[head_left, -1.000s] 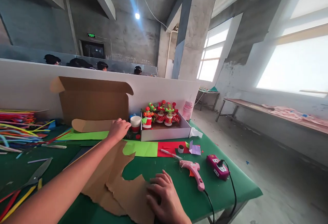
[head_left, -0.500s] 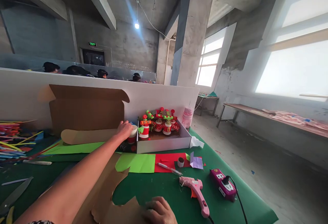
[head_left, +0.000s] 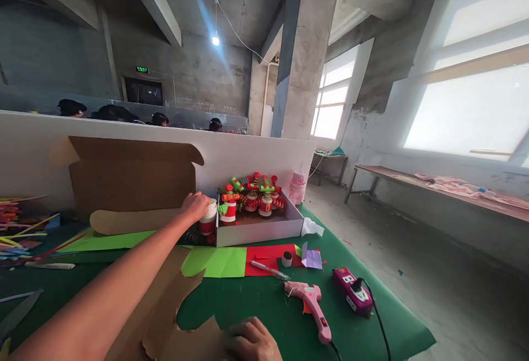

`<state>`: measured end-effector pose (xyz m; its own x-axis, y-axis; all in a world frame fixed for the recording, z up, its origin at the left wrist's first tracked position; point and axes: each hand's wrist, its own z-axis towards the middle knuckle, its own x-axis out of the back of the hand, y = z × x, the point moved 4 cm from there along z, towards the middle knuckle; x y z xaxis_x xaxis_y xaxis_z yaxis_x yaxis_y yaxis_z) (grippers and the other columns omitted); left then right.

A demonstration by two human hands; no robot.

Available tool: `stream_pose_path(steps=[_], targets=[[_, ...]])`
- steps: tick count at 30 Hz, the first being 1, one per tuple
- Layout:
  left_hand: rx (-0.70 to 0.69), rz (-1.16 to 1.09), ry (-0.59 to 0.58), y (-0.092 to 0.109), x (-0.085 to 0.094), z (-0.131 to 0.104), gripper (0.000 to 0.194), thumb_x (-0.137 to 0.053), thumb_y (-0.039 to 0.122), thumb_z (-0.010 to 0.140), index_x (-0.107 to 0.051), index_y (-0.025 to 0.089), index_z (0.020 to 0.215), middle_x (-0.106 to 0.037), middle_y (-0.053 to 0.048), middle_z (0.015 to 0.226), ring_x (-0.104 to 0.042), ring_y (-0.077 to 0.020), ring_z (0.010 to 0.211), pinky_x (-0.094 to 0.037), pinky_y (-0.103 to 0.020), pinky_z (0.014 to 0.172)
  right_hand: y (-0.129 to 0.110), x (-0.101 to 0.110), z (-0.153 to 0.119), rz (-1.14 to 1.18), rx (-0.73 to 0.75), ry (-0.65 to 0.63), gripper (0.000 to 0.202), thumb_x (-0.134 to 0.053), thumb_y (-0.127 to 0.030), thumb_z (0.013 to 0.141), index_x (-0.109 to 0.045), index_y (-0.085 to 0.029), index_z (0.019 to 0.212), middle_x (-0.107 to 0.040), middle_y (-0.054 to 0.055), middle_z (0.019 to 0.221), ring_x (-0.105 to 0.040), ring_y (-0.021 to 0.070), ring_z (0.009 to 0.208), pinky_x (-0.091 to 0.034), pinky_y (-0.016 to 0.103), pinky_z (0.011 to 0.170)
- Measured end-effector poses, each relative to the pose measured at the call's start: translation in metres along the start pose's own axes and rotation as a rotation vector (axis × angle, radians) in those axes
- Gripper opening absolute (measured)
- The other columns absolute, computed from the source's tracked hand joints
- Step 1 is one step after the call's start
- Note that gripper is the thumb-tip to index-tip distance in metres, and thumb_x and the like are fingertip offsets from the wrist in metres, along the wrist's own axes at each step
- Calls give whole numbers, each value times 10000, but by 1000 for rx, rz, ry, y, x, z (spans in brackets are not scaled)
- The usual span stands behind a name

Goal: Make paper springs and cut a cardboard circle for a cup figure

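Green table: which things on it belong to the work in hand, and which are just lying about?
Likely part of the work:
- cups, at the left hand
- cardboard, by the right hand
- glue gun
- green paper
- red-and-green figures

Probably just lying about:
- pink bottle
- crumpled white tissue

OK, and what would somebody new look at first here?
Probably the red and green figures crowded in the white box, to the right of the left hand. Then the pink glue gun, nearer on the green table, with a purple power block beside it. High up, the hanging light glows bright.
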<state>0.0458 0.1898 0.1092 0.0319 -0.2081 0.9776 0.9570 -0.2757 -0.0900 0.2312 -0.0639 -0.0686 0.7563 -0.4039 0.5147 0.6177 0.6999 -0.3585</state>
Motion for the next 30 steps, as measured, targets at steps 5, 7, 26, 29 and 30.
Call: stream_pose_path(steps=[5,7,26,29,30], targets=[[34,-38,29,-5,3,1,313,-585,366,933,-600,181,1185,-619,-90,1217,-623,-217,1040,-540,-440,892,-5,8,4,47,-38,-41,235,-567,-459,844,-700,-274,788,-714,41,771,-616,184,669,-514,263,574],[43,-56,56,-6,5,2,317,-588,376,931,-602,174,1174,-626,-86,1196,-628,-212,1020,-542,-435,880,-5,8,5,41,-45,-51,196,-586,-424,825,-698,-270,776,-714,41,771,-619,184,671,-515,262,585],[234,-1519,275,53,15,-192,312,-682,480,722,-706,187,824,-748,-43,751,-682,-203,750,-547,-324,750,-11,60,39,724,-631,27,456,-634,-500,865,-633,-262,1254,-676,131,1244,-664,297,1103,-553,460,931],[352,-1739,114,95,-9,-242,330,-754,485,657,-716,184,788,-748,-43,712,-684,-199,723,-554,-326,750,-20,54,51,1075,-762,46,786,-738,-609,737,-485,-295,1412,-582,125,1384,-636,317,1160,-511,518,988],[374,-1773,70,107,-13,-252,336,-762,491,651,-714,183,775,-749,-43,709,-684,-198,721,-555,-325,754,-27,53,56,1154,-758,64,868,-766,-612,702,-440,-301,1444,-588,118,1377,-613,315,1198,-490,516,1016]])
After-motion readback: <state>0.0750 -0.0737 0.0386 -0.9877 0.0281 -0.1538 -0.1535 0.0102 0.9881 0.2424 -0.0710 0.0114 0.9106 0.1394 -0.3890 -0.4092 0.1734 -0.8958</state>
